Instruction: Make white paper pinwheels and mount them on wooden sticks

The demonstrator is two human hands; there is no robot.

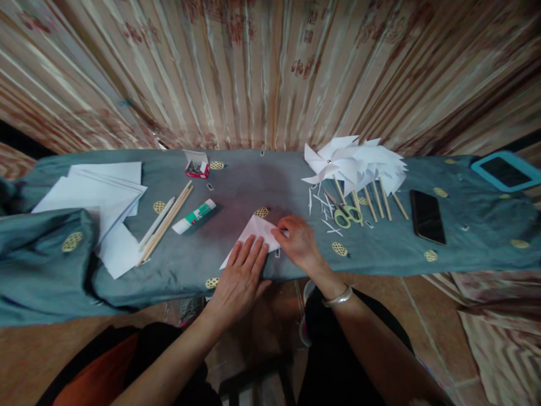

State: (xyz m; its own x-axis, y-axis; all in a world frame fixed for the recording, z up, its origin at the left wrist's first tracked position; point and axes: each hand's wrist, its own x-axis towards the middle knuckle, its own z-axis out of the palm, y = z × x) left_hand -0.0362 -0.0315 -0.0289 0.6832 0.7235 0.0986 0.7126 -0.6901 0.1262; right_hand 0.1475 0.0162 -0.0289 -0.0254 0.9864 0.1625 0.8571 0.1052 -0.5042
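Note:
A white sheet of paper [255, 227], folded into a triangle, lies near the front edge of the cloth-covered table. My left hand [245, 272] rests flat on its lower part with the fingers stretched out. At the paper's right corner, my right hand [297, 241] pinches the edge between thumb and fingers. A glue stick [194, 216] lies to the left of the paper. On the right are green-handled scissors [347, 216] among thin paper strips [327, 208], below several white paper pinwheels [355, 160] on wooden sticks.
White paper sheets [101, 192] are stacked at the left, beside wooden sticks [167, 223] and a white pencil-like stick [157, 221]. A small red box of metal pins [197, 167] stands at the back. A black phone [428, 217] and a blue-framed tablet [507, 171] lie right. Behind hangs a curtain [253, 73].

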